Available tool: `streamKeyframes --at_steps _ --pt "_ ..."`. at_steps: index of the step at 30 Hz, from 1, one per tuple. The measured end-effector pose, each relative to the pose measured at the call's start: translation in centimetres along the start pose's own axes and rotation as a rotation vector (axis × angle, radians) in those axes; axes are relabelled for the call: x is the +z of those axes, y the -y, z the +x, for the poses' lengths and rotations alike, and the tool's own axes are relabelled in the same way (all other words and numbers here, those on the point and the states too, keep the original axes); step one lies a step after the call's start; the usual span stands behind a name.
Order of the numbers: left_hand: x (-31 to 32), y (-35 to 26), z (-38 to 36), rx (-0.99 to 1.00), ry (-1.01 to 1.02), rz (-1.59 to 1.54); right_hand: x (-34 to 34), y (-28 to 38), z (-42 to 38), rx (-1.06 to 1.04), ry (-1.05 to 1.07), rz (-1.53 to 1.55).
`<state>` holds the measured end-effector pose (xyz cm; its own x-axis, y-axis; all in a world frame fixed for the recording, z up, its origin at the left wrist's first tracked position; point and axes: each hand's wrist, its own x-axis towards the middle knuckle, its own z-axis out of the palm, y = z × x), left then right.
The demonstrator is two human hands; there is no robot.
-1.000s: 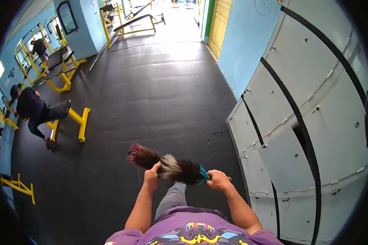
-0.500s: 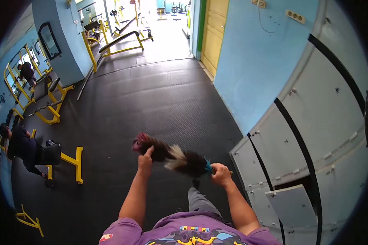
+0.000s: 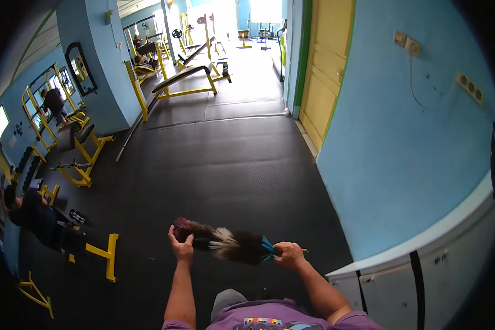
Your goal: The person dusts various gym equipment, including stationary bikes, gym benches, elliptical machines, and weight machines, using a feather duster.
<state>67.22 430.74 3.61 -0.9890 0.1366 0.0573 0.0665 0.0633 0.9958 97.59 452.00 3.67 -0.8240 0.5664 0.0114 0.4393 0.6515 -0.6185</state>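
A feather duster stretches level across the front of my body, dark brown with a pale band in its middle, a reddish tip at the left and a blue-green collar at the right. My right hand is wrapped around its handle, whose yellowish end pokes out past my fist. At the feathered tip, my left hand holds the duster between thumb and fingers. Beneath it lies the black rubber floor.
White lockers line the right side below a blue wall. A yellow door stands ahead right. At left, a person sits on a bench with a yellow frame. An incline bench and a long bar lie farther ahead.
My view has tilted up and I have moved forward, so the lockers sit lower. The duster has swung closer to level, and both hands still hold it.
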Motion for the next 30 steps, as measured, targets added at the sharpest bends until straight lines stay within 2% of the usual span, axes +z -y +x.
streamKeyframes --at_steps 2,4,6,7,8,10,11,14,18,19,22,24,28,30 --pt "2.4 0.2 4.9 -0.036 0.253 0.231 -1.3 -0.9 5.7 -0.013 0.003 -0.021" --pt "6.3 0.0 8.1 -0.076 0.255 0.259 -1.8 -2.7 11.0 -0.043 -0.016 -0.063" --pt "9.9 2.2 12.2 0.086 0.209 0.634 -2.0 -4.8 15.9 -0.016 -0.012 -0.08" --pt "12.3 4.0 14.1 0.214 0.162 0.638 -2.1 -5.9 18.3 0.007 -0.018 -0.094" --pt "13.9 5.5 15.9 0.214 0.17 0.635 -1.9 -7.1 20.5 0.015 -0.02 -0.098" --pt "18.9 5.6 20.2 0.428 0.3 0.748 -1.9 -9.7 25.4 0.073 -0.055 -0.084" --pt "21.3 4.9 22.6 0.242 0.45 0.686 -2.3 -10.7 27.8 0.119 -0.065 -0.11" --pt "29.7 3.4 29.4 0.13 0.551 0.561 -5.2 -13.3 36.2 0.24 -0.016 -0.131" --pt "41.0 -0.3 38.7 0.245 0.585 0.572 -10.0 -15.2 47.9 0.233 -0.174 -0.173" --pt "43.7 -1.1 41.1 0.215 0.626 0.573 -10.7 -16.0 50.7 0.252 -0.183 -0.161" --pt "50.4 0.4 46.9 0.312 0.617 0.536 -10.6 -19.1 57.8 0.21 -0.312 -0.135" --pt "53.5 3.1 50.0 0.298 0.615 0.591 -9.2 -21.7 61.7 0.198 -0.326 -0.134" --pt "61.7 4.6 56.2 0.084 0.629 0.656 -8.6 -28.5 72.0 0.248 -0.221 -0.138" --pt "65.7 5.5 59.6 0.023 0.612 0.72 -11.0 -30.6 78.7 0.327 -0.095 -0.085"
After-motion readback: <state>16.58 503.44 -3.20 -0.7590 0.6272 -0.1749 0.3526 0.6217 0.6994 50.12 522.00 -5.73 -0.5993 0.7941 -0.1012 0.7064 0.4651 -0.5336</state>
